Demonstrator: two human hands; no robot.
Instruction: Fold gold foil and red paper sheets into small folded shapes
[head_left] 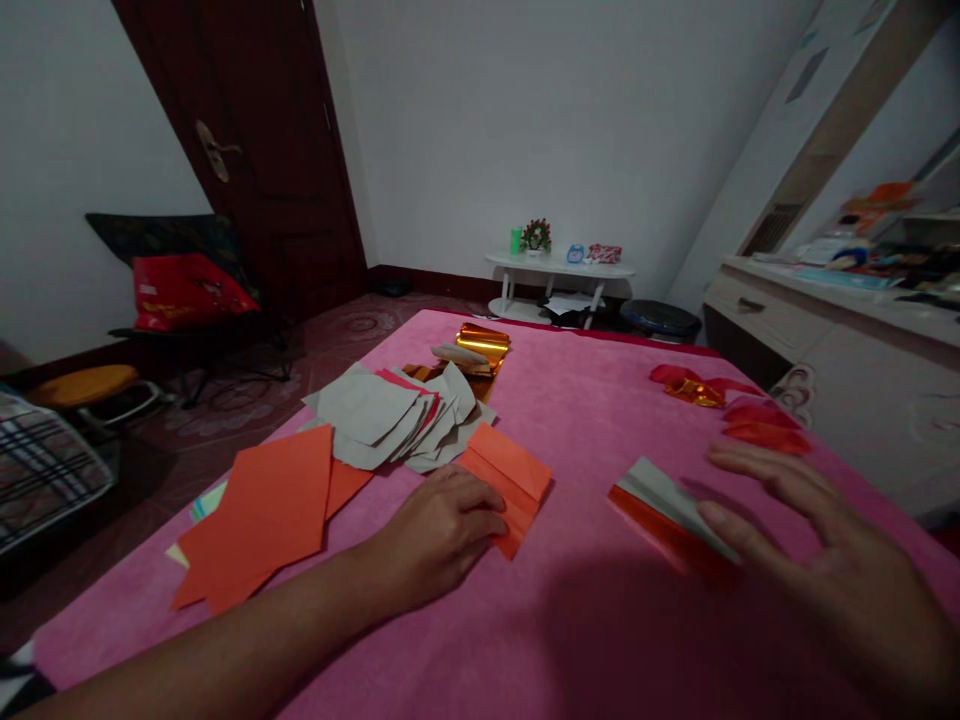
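My left hand (pixel 442 525) rests on the pink cloth with curled fingers gripping the lower edge of a creased orange paper (pixel 517 470). To the right, my right hand (pixel 832 560) is held open, thumb and fingers apart. Just left of its thumb is a folded paper strip (pixel 667 515), grey along the top and shiny orange-red below, slightly blurred. I cannot tell whether the thumb touches it. Beyond my left hand lies a loose pile of grey cut papers (pixel 375 415) with some red edges. Flat orange sheets (pixel 262 500) are stacked beside my left forearm.
A shiny gold foil roll (pixel 484 345) lies at the table's far end. Red and gold crumpled pieces (pixel 697 390) sit at the right edge of the pink cloth (pixel 585 400). A white low table (pixel 559 265) stands by the wall, a dresser (pixel 840 350) at right, a chair with a red bag (pixel 187 290) at left.
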